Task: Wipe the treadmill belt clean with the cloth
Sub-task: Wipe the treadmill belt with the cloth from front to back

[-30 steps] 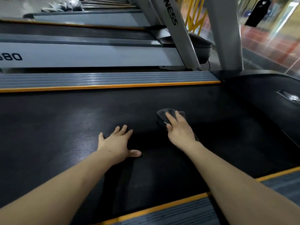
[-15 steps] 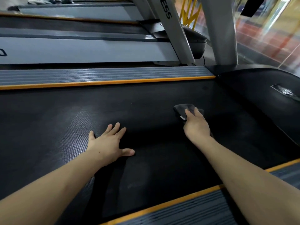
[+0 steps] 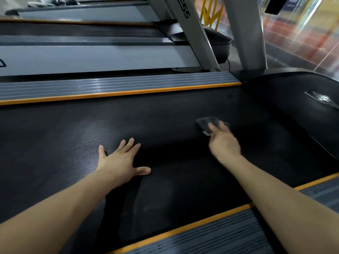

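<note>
The black treadmill belt point(image 3: 165, 114) runs across the view between two orange-edged side rails. A small dark grey cloth point(image 3: 206, 123) lies flat on the belt at centre right. My right hand point(image 3: 222, 142) presses on it with straight fingers, and the hand is motion-blurred. My left hand point(image 3: 119, 160) rests flat on the belt to the left, fingers spread, holding nothing. Most of the cloth is hidden under my right fingers.
The grey ribbed far side rail point(image 3: 117, 87) and near side rail point(image 3: 211, 237) border the belt. The black motor cover point(image 3: 293, 99) rises at the right. Grey uprights point(image 3: 247, 33) stand behind it. A neighbouring treadmill point(image 3: 91, 59) lies beyond the far rail.
My right hand has slid the cloth along the belt to the right, toward the motor cover. My left hand has stayed planted flat on the belt.
</note>
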`<state>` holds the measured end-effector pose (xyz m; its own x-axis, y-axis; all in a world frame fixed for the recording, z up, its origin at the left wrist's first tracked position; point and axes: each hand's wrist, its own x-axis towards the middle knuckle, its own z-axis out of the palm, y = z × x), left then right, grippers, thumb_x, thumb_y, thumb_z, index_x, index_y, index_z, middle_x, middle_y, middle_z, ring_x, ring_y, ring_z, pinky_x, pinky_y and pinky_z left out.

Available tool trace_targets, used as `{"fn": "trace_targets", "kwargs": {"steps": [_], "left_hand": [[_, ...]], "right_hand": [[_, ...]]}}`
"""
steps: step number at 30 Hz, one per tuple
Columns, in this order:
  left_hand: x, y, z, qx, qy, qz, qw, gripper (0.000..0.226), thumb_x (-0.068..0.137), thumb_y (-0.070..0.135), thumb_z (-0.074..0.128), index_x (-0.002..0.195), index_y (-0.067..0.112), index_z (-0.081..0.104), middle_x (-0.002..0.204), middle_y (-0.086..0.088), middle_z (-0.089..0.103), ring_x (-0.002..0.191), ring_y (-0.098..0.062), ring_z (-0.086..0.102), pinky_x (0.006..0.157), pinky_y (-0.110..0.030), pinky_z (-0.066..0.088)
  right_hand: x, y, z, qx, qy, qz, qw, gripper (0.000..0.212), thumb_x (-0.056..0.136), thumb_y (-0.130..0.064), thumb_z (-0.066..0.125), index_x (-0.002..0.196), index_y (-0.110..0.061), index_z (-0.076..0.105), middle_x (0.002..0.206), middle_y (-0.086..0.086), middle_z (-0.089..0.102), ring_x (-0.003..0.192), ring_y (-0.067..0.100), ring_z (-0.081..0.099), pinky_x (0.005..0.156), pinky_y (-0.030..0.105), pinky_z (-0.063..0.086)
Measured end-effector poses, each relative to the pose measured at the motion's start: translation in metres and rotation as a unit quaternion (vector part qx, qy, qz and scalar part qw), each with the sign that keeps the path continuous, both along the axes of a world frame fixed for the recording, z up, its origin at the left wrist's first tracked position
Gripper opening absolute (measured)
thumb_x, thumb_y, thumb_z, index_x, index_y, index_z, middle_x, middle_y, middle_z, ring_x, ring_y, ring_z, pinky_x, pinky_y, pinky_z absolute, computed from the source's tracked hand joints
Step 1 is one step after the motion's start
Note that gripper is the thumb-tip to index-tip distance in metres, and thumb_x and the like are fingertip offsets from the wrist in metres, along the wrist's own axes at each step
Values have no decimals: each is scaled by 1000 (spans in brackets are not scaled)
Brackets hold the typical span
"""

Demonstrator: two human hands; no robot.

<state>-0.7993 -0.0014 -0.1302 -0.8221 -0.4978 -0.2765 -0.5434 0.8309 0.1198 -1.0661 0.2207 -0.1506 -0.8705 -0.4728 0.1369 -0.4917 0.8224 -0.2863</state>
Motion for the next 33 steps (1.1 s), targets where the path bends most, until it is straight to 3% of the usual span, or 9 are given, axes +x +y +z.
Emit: {"fn": "trace_targets", "kwargs": {"steps": [3,6,9,12,15,19,25,29,33], "left_hand": [[1,-1,-3,3,-4,2,1000,103,79,90,37,161,38,2,168,14,-14,154,-9,-14,117,-71,-6],[0,-2,-4,9,-3,7,1000,104,79,90,37,161,37,2,168,14,-15,154,-8,-15,116,-72,-6],[0,-1,-4,8,0,10,1000,105,77,91,38,161,37,3,168,15,-14,154,-8,-14,115,-73,-6],[1,1,-1,11,2,17,1000,103,78,89,39,160,38,3,168,15,-14,154,-8,-15,115,-73,-7],[-1,4,0,6,-4,14,1000,101,81,87,39,161,37,2,169,12,-15,155,-12,-15,115,-74,-8],[-1,5,2,-9,-16,14,1000,100,83,86,38,161,36,2,169,11,-13,155,-14,-13,113,-75,-10],[-2,4,3,-24,-25,10,999,102,81,88,36,161,34,3,169,10,-12,156,-14,-11,113,-76,-9],[4,12,4,-54,2,9,998,96,83,87,32,160,34,10,170,7,-4,157,-16,-6,115,-73,-6],[15,26,5,-82,65,12,994,84,87,82,32,156,34,27,168,6,17,155,-19,12,123,-53,12]], "right_hand": [[15,-10,2,26,-10,-60,998,54,98,-25,42,151,-32,34,164,4,17,146,27,24,114,37,29],[67,-52,-1,26,25,36,999,58,95,-30,22,151,-27,33,162,9,22,145,29,24,118,33,22],[117,-84,-9,12,18,134,991,53,100,-34,38,152,-32,30,164,5,18,148,24,21,120,34,23],[105,-71,-10,-2,41,214,976,52,99,-30,45,149,-37,36,163,-1,24,148,17,24,118,32,29],[44,-23,-8,-13,32,101,994,53,93,-22,49,144,-35,45,159,2,32,145,20,32,116,32,34],[29,-4,0,21,-11,-75,997,57,94,-22,46,149,-34,37,162,3,23,145,25,26,114,39,34],[136,-77,-14,-12,26,146,989,52,99,-27,46,149,-37,36,163,0,23,146,20,26,117,32,29],[109,-46,-7,-47,44,257,964,47,97,-24,53,143,-33,50,158,-1,35,144,18,35,115,22,24],[29,12,-11,-45,23,17,999,49,96,-24,44,144,-38,46,159,-3,33,142,19,37,110,34,39]]}}
